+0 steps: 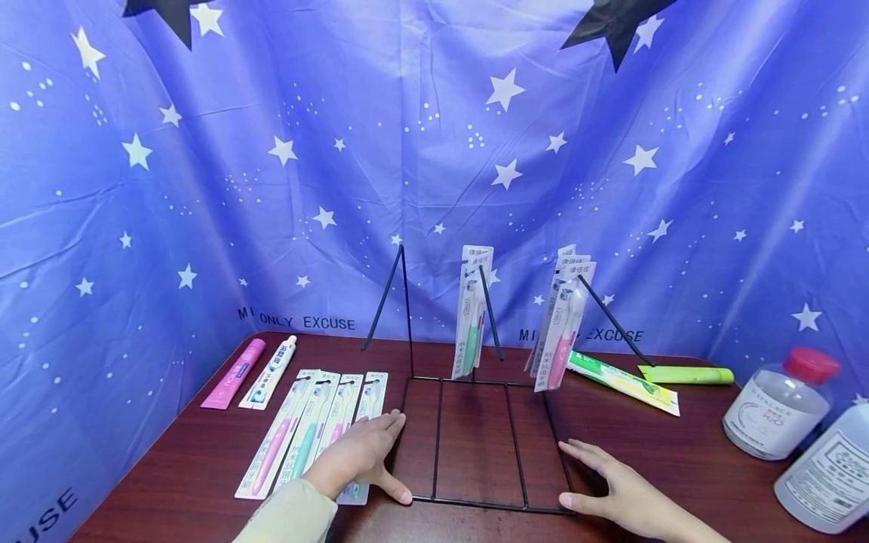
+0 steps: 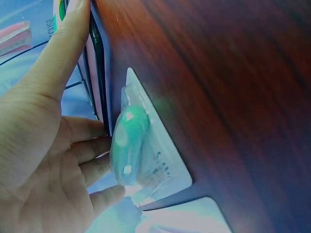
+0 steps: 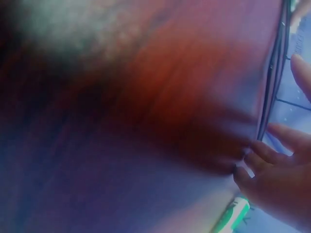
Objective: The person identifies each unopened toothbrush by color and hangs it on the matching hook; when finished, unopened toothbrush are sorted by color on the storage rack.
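A black wire rack (image 1: 437, 445) stands on the table, its flat base towards me and three hooks slanting forward. Toothbrush packs hang from the middle hook (image 1: 468, 332) and from the right one, where a pink toothbrush pack (image 1: 563, 332) is in front. My left hand (image 1: 363, 452), thumb and fingers spread, touches the left side of the base. At the base's right front corner is my right hand (image 1: 614, 483), fingers extended along the wire. Close by the left fingers, a green-handled toothbrush pack (image 2: 131, 136) lies on the table, partly hidden by that hand in the head view.
Several toothbrush packs (image 1: 278, 445) lie side by side at left. Beyond them are a pink tube (image 1: 234, 375) and a white toothpaste tube (image 1: 270, 373). At right lie a green-and-yellow toothpaste tube (image 1: 624, 383) and a lime tube (image 1: 689, 375), with two bottles (image 1: 777, 415) nearer the edge.
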`<move>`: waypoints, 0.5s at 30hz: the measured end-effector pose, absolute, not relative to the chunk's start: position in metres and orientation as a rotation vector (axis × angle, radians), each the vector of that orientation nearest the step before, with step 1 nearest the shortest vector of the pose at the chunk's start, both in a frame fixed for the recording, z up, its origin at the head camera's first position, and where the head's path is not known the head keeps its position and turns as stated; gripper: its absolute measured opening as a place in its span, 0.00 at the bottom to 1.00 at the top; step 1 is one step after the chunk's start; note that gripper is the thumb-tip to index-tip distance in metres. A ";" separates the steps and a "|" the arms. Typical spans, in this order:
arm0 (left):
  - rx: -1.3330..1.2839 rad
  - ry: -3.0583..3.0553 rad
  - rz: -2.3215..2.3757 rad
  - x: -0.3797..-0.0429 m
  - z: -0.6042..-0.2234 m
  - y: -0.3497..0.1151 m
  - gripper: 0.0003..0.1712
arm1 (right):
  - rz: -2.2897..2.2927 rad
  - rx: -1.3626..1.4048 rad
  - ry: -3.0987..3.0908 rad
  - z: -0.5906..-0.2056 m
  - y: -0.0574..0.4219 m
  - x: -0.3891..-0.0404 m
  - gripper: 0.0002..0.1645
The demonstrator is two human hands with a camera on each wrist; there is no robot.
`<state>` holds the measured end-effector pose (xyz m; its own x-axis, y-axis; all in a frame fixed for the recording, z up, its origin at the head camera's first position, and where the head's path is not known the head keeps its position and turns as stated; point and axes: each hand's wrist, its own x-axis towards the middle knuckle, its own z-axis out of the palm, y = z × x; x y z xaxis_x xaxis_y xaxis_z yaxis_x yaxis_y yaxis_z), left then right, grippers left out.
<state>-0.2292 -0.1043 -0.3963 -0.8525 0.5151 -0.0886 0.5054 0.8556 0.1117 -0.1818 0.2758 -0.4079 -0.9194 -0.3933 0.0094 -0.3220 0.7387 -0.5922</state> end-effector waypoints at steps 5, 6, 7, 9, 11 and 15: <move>0.805 2.916 0.119 -0.229 -0.396 -0.104 0.69 | -0.872 -0.616 2.825 -0.413 0.274 -0.183 0.48; 0.806 2.917 0.120 -0.229 -0.396 -0.104 0.69 | -0.872 -0.617 2.826 -0.414 0.273 -0.184 0.48; 0.805 2.918 0.120 -0.229 -0.396 -0.104 0.69 | -0.877 -0.614 2.826 -0.414 0.273 -0.184 0.48; 0.805 2.920 0.118 -0.229 -0.396 -0.105 0.69 | -0.889 -0.615 2.827 -0.414 0.272 -0.184 0.48; 0.808 2.923 0.118 -0.228 -0.396 -0.105 0.69 | -0.897 -0.613 2.830 -0.414 0.272 -0.183 0.48; 0.811 2.923 0.126 -0.229 -0.396 -0.105 0.69 | -0.900 -0.596 2.835 -0.414 0.271 -0.182 0.49</move>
